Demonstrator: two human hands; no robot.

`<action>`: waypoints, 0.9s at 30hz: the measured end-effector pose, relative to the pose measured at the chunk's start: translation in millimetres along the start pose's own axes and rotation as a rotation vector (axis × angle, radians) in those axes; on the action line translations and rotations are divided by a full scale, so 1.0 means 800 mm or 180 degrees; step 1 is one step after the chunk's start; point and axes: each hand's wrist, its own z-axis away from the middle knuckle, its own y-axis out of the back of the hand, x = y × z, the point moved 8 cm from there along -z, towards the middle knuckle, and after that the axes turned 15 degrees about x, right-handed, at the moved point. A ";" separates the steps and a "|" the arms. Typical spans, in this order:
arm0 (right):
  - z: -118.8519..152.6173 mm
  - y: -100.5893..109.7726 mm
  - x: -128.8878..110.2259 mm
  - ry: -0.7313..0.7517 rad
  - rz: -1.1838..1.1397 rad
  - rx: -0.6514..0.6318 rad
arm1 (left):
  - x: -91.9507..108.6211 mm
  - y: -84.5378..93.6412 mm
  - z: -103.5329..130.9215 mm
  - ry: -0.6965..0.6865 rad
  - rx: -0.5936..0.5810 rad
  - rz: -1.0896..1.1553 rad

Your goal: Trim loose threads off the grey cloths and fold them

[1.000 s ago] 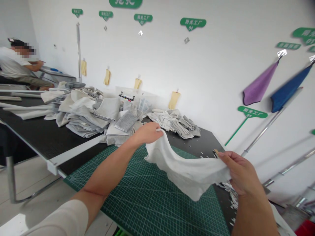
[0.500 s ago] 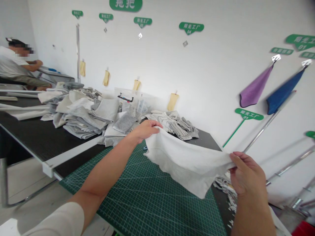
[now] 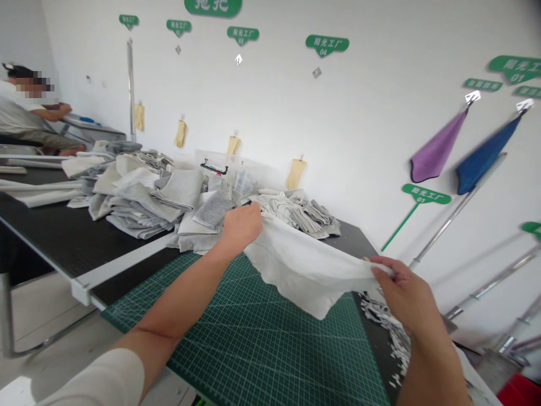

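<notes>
A whitish-grey piece of cloth (image 3: 304, 265) hangs stretched between my two hands, above the green cutting mat (image 3: 270, 349). My left hand (image 3: 243, 225) is closed in a fist on its upper left corner, with the back of the hand towards me. At the other end, my right hand (image 3: 408, 290) pinches the right corner between thumb and fingers. The lower edge of the cloth droops loosely over the mat. Behind it lies a heap of folded light grey cloths (image 3: 291, 211), partly hidden by the held piece.
A large pile of grey and white cloths (image 3: 143, 192) covers the table's left part, beside a clear plastic box (image 3: 253, 169). White scraps (image 3: 393, 338) lie at the right edge. A metal pole (image 3: 448, 225) leans against the wall. A co-worker (image 3: 29, 113) sits far left.
My right hand has moved left and slightly, with its cloth corner now less far out. My left hand has turned from an open-looking pinch into a fist. The cloth's lower tip has risen.
</notes>
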 end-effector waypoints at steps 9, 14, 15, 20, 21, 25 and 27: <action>-0.009 0.005 -0.012 0.0560 0.0898 0.0555 | 0.001 -0.025 -0.001 -0.0433 -0.0571 0.0641; -0.010 0.022 -0.004 0.0092 0.0909 0.0819 | 0.028 -0.036 0.013 -0.0615 -0.1494 0.2554; -0.009 0.023 -0.002 -0.0020 0.0888 0.0812 | 0.031 -0.039 0.016 -0.0432 -0.1698 0.2959; -0.004 0.032 0.004 -0.0559 0.0655 0.1006 | 0.031 -0.057 0.020 0.0538 -0.2212 0.4038; -0.003 0.034 0.005 -0.0614 0.0586 0.1028 | 0.030 -0.059 0.020 0.0521 -0.2198 0.3978; -0.004 0.035 0.009 -0.0602 0.0504 0.1014 | 0.032 -0.059 0.018 -0.0369 -0.1969 0.3064; -0.006 0.034 0.010 -0.0500 0.0518 0.0975 | 0.029 -0.055 0.014 -0.0826 -0.1548 0.2302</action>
